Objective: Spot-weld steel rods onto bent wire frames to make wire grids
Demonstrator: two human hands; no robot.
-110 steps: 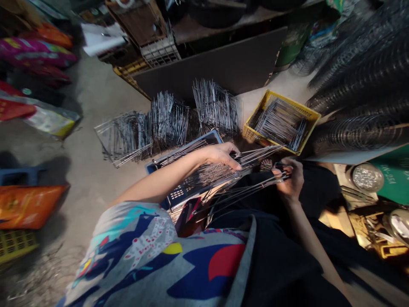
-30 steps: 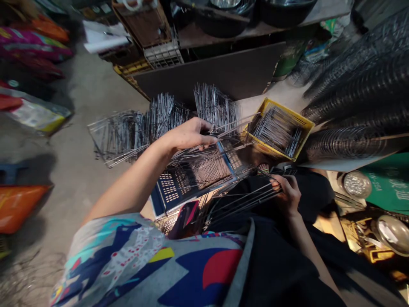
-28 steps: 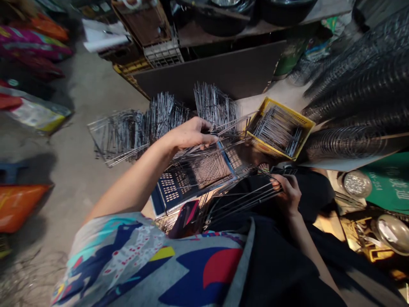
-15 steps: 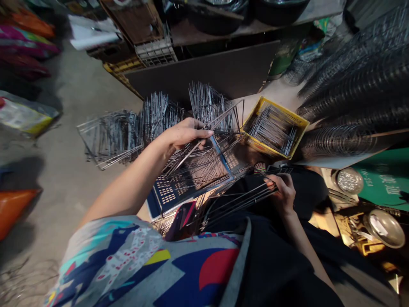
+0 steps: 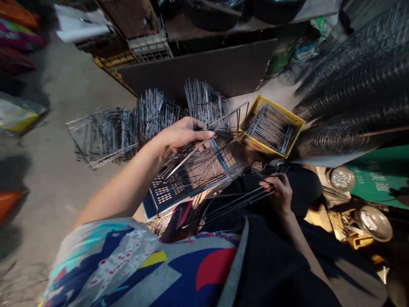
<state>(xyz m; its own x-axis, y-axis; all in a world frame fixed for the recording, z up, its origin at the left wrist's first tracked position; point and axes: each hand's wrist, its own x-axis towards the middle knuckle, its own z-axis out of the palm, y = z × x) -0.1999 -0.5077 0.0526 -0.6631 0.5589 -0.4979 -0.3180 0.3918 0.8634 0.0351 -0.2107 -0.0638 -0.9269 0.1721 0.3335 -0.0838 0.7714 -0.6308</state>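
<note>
My left hand [image 5: 191,133] is closed on several thin bent metal wires [image 5: 181,163], thumb pressed over them, above a blue plastic basket [image 5: 164,192]. The wires cross at my fingers and reach up to the right. Lower down, over my dark-clothed lap, my right hand [image 5: 280,191] grips another bundle of thin wire pieces [image 5: 236,204] that stretches leftward. How many wires each hand holds I cannot make out. More wire pieces lie in and across the blue basket. A yellow basket [image 5: 295,120] filled with bent wire frames [image 5: 270,128] stands just beyond my right hand.
Upright bundles of bent wires [image 5: 204,102] stand on the floor beyond my left arm. Stacked wire coils [image 5: 338,94] fill the right side. Metal bowls [image 5: 373,224] sit at the lower right beside a green board [image 5: 383,175]. A dark panel [image 5: 198,72] stands behind.
The whole view has shifted slightly, with surroundings sliding left. Both hands keep hold of their wires and have barely moved.
</note>
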